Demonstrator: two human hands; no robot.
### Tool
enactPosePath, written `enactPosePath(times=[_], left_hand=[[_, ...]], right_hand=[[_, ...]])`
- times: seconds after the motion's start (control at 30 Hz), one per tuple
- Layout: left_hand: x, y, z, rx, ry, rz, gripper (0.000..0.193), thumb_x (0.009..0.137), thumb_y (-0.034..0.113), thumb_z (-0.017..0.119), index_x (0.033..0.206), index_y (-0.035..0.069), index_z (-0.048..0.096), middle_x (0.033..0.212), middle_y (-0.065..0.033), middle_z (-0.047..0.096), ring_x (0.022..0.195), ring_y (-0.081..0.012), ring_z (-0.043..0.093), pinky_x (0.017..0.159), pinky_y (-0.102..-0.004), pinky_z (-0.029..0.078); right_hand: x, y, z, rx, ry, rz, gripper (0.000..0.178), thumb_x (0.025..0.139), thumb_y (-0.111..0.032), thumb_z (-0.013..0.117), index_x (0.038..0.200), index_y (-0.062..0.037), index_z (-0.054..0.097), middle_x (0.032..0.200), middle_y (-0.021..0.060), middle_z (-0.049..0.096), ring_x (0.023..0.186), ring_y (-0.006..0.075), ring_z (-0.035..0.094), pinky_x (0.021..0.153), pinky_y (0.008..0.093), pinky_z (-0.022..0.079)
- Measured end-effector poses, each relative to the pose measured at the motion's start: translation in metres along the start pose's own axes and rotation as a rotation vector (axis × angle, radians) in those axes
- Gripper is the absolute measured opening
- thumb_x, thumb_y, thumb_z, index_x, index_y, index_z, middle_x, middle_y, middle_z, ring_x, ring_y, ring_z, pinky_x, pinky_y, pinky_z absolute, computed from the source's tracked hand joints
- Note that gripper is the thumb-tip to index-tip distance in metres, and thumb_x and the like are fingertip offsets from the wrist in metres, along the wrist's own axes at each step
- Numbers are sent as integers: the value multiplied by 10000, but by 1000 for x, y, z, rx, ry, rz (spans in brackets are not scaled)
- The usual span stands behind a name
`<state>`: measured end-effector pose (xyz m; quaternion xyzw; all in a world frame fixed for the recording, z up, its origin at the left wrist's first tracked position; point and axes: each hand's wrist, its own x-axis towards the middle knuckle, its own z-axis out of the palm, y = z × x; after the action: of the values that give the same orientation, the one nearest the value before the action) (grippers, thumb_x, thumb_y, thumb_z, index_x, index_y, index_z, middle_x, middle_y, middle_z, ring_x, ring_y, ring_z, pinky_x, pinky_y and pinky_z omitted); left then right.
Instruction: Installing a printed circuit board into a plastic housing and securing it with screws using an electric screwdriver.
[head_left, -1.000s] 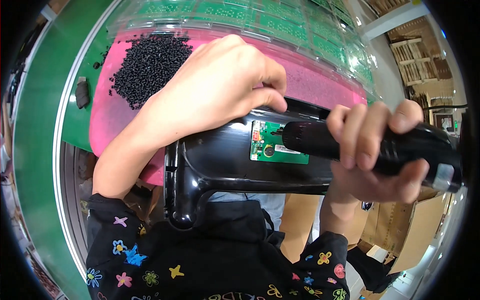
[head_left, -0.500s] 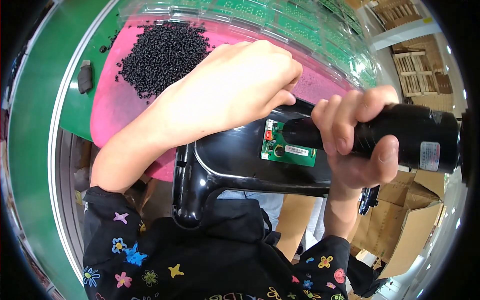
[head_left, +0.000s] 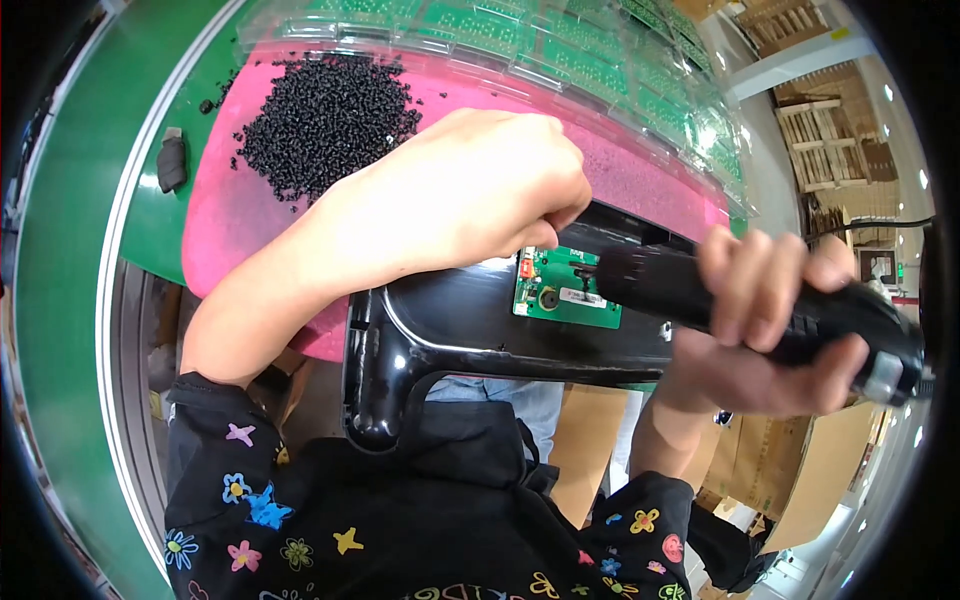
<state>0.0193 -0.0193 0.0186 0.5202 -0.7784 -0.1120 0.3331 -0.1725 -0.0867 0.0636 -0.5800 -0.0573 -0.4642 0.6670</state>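
My right hand (head_left: 765, 325) is wrapped round a black electric screwdriver (head_left: 650, 283), held slantwise with its thin bit over a small green circuit board (head_left: 552, 308). I cannot tell whether the bit touches the board. The board lies on a glossy black plastic housing (head_left: 470, 325), its red and white connectors along the left side. My left hand (head_left: 500, 180) is closed above the board's upper left corner, fingers curled under and thumb pointing down. What its fingertips hold, if anything, is hidden.
Small black screws (head_left: 325, 125) lie heaped on a pink mat (head_left: 215, 245). Behind them, clear plastic trays (head_left: 480, 55) cover or hold green boards. A small dark wrapped object (head_left: 172, 165) rests on the green tabletop at left. An open cardboard box (head_left: 775, 470) stands at lower right.
The screwdriver has drawn back to the right and its rear end has dipped, so its bit now shows. My left hand has shifted slightly left and down. The board and housing moved slightly left.
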Motion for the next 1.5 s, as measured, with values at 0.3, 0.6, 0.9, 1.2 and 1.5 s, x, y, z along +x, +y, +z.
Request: enactPosePath(times=[0.3,0.6,0.9,1.2,1.5], left_hand=[[7,9,9,-429,29,200,138,755,63,698,795,-20,596,770,-101,623,744,-279,599,652,-361,468],[9,19,19,-578,-189,58,157,766,84,692,814,-32,597,791,-123,632,748,-286,624,654,-364,490],[-5,23,17,-36,-553,198,125,663,152,728,728,96,638,947,-16,509,931,-215,507,741,-353,446],[-5,22,20,-72,-558,220,107,661,178,725,657,106,647,952,-10,496,927,-199,486,771,-338,415],[-6,25,28,15,-497,187,105,719,90,684,764,69,592,962,-37,497,925,-221,478,789,-337,412]], right_hand=[[-5,-37,10,81,144,-134,335,770,-300,676,948,-89,488,568,-49,467,479,59,441,641,225,349],[-25,-46,-3,27,51,-131,352,800,-321,681,978,-101,472,590,-58,512,491,56,479,630,227,369],[-35,-29,-40,-301,27,71,469,836,-475,577,1044,-74,457,602,-14,470,456,100,411,553,286,328],[-36,-24,-51,-206,64,89,478,834,-426,595,1062,-47,413,614,34,492,466,133,455,523,301,376],[-28,-18,-59,-192,-136,157,494,818,-475,657,1017,-82,433,619,-30,483,453,78,420,562,262,325]])
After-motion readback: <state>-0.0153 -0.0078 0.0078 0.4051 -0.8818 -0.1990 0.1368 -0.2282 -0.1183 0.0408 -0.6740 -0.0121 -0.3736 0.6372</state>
